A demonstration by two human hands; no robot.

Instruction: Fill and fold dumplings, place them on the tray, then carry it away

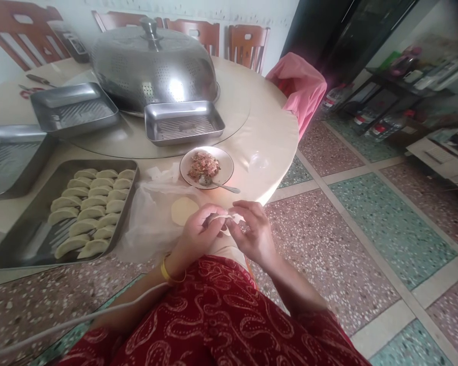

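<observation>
Between my two hands, close to the table's front edge, is a dumpling (220, 217) with a pale wrapper, partly hidden by my fingers. My left hand (202, 227) is closed around one side of it, fingers curled. The thumb and fingers of my right hand (254, 227) pinch its other side. Just left of my hands, a round dumpling wrapper (184, 211) lies on a clear plastic bag (147, 216). Beyond them sits a bowl (228, 161) of minced filling (204, 166) with a spoon (226, 187) resting in it. Several folded dumplings (92, 212) stand in rows in a metal tray (23, 249) at the left.
Behind, a large perforated steel dome lid (156, 66) stands on the glass turntable (236, 119). Metal trays (184, 122) lie in front of it and to the left. A pink cloth (301, 84) hangs over a chair at the right. A white cable (80, 320) crosses by my left forearm.
</observation>
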